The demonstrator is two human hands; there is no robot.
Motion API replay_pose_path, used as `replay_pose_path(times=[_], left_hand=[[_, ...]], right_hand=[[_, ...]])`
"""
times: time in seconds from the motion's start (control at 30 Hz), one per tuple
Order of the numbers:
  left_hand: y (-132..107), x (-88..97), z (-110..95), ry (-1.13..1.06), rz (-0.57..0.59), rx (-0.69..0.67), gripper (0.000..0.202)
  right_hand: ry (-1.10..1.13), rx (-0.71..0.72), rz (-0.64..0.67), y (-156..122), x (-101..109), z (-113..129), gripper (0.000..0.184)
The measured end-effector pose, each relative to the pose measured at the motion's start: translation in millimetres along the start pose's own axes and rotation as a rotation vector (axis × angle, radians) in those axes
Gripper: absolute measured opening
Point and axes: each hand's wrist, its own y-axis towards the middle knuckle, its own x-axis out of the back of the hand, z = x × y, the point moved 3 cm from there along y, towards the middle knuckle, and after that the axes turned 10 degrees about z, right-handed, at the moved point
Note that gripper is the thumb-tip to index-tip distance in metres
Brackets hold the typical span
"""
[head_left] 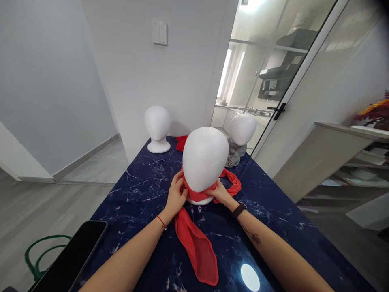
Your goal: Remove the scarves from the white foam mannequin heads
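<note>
Red scarf (197, 239) wrapped round neck of nearest foam mannequin head (205, 158), mid dark marble worktop (139, 190). Left hand (176, 196) closed on scarf at neck's left side; right hand (220, 194) pinching scarf at right. Long tail lies on worktop toward person; shorter end trails right. Risk: foam head light, uneven pull likely tips or slides it; slippery fabric may slacken. Phone (73, 253) at left edge.

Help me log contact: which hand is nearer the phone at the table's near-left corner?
Left. The left hand grips the red scarf on the phone's side; the right hand is beyond the foam head.
</note>
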Motion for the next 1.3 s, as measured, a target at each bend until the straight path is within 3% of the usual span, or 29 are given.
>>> replay_pose_path(times=[0.13, 0.27, 0.43, 0.53, 0.6, 0.7, 0.83, 0.9, 1.0, 1.1, 1.3], left_hand=[[4.1, 2.3, 6.6, 0.115, 0.040, 0.008, 0.052], [6.9, 11.6, 2.1, 0.441, 0.109, 0.057, 0.027], [3.3, 24.0, -7.5, 0.511, -0.069, 0.071, 0.018], [0.8, 27.9, -10.9, 0.558, -0.139, -0.013, 0.011], [1.3, 26.8, -14.5, 0.620, -0.063, -0.113, 0.008], [2.2, 18.2, -23.3, 0.684, 0.197, -0.198, 0.015], [-10.2, -7.7, -46.0, 0.694, 0.547, -0.310, 0.023], [-22.0, -22.7, -57.8, 0.644, 0.644, -0.388, 0.028], [-34.8, -36.2, -67.5, 0.475, 0.668, -0.391, 0.033], [-35.9, -35.9, -70.1, 0.323, 0.661, -0.374, 0.025], [-24.4, -27.5, -62.3, 0.446, 0.637, -0.412, 0.013]], right_hand=[[0.002, 0.022, -0.001, 0.3, -1.7, -2.9, 0.078], [-0.027, 0.026, -0.003, 0.2, -1.2, -1.1, 0.080], [-0.045, 0.032, -0.025, -1.2, 0.1, 2.1, 0.080], [-0.055, 0.059, -0.026, -2.6, -0.5, 6.9, 0.082], [-0.064, 0.072, -0.027, -3.3, -2.0, 8.9, 0.080], [-0.045, 0.084, -0.038, -3.4, -5.3, 8.9, 0.074], [0.017, 0.122, -0.031, -3.1, -9.5, 8.1, 0.070], [0.011, 0.132, -0.026, -3.5, -10.4, 9.0, 0.068], [-0.014, 0.099, -0.046, -4.4, -10.5, 10.6, 0.065], [-0.039, 0.079, -0.077, -4.5, -9.3, 13.4, 0.059], [-0.357, 0.341, -0.235, -12.5, 1.6, 33.6, 0.046]])
